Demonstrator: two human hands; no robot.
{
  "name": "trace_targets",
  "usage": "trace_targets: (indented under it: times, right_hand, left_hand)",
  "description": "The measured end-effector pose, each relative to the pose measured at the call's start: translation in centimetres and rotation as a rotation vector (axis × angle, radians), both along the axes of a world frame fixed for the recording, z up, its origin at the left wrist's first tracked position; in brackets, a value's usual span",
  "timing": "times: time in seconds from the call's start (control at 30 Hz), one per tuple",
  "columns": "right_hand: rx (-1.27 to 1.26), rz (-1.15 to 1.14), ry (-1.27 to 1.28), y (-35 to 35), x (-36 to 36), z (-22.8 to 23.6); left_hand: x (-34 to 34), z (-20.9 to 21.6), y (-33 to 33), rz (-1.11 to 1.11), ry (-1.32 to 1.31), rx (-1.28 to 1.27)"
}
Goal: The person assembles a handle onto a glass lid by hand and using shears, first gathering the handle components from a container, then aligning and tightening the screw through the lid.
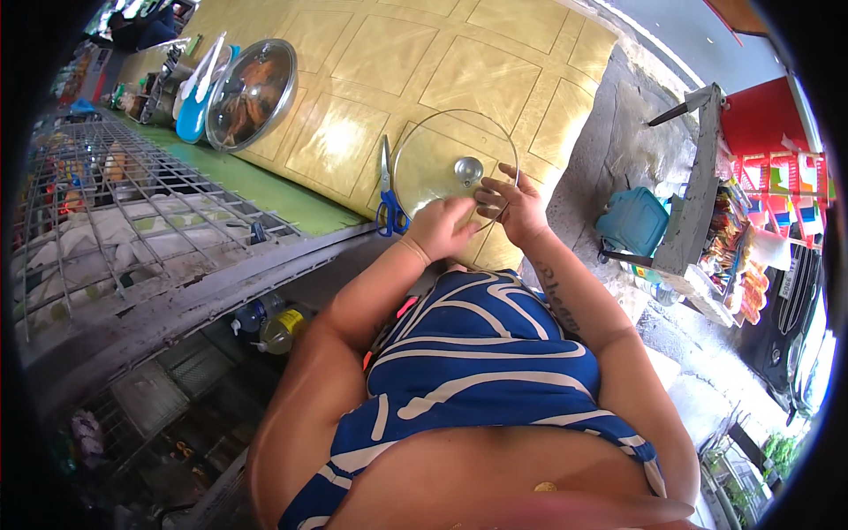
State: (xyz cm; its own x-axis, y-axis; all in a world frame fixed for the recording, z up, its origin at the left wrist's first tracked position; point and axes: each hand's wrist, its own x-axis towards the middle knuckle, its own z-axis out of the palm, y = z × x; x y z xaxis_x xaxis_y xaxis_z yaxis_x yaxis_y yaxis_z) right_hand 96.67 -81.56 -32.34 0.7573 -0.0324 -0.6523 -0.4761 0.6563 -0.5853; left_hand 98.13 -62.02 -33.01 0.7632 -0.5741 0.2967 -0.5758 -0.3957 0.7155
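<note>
A clear round glass lid (430, 181) with a shiny metal knob (468, 170) is in front of me over the table's near edge. My right hand (519, 208) has its curled fingers on the lid's right rim and grips it there. By the near rim is my left hand (439, 230), its fingers drawn together and slightly blurred; whatever they pinch, if anything, is hidden. Scissors (389, 208) with blue handles lie just left of the lid, blades pointing away from me.
A lidded round dish of browned food (252, 95) stands far left beside a blue-and-white utensil (192, 115). The gold-patterned tablecloth (380, 53) covers the table. A wire rack (115, 194) is at left. Across the pavement are a light-blue container (634, 221) and a red box (767, 119).
</note>
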Motion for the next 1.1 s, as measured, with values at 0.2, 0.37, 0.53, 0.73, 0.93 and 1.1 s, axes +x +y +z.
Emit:
trace_targets:
  times: [0.2,0.37,0.53,0.73,0.93,1.1]
  right_hand:
    - [-0.055,0.035,-0.106,0.2,-0.2,1.1]
    - [0.014,0.007,-0.201,-0.5,0.1,2.9]
    - [-0.178,0.107,-0.186,-2.7,0.2,4.7]
    - [-0.189,0.100,-0.266,-5.8,0.4,2.7]
    - [-0.130,0.101,-0.315,-9.1,2.3,3.0]
    - [-0.090,0.073,-0.296,-11.2,3.8,2.7]
  left_hand:
    - [2.7,-0.5,-0.4,0.306,0.143,0.101]
    - [3.5,-1.1,-2.4,0.393,0.150,-0.053]
    - [4.5,-3.1,-5.0,0.379,0.559,-0.174]
    - [4.2,0.2,-8.7,0.534,0.682,-0.126]
    - [5.0,1.3,-12.2,0.574,0.721,-0.196]
    - [6.0,1.2,-14.5,0.562,0.699,-0.154]
